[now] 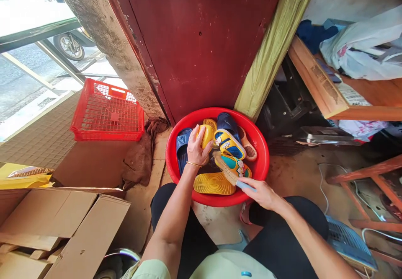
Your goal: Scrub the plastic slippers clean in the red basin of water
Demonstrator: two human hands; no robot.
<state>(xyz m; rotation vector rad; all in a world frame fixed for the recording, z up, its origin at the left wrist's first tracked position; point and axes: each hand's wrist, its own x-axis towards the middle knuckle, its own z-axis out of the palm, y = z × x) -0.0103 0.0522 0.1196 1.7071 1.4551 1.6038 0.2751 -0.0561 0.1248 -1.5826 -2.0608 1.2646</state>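
A round red plastic basin (pixel 264 155) on the floor holds a heap of children's slippers. My left hand (pixel 197 147) grips a yellow slipper (pixel 207 135) at the basin's left side. My right hand (pixel 259 193) is shut on a wooden scrubbing brush (pixel 228 172) with a pale blue edge, its bristles against a teal and yellow slipper (pixel 236 165). A yellow sole (pixel 213 183) lies at the front, a blue slide (pixel 182 149) at the left, and a navy slipper (pixel 228 126) at the back. Lower parts of the heap are hidden.
A dark red door (pixel 194 40) stands behind the basin. To the left are a red plastic crate (pixel 106 111), a brown cloth (pixel 140 157) and an open cardboard box (pixel 63 224). To the right stand an orange wooden stool (pixel 370 187) and a white plastic bag (pixel 361 48).
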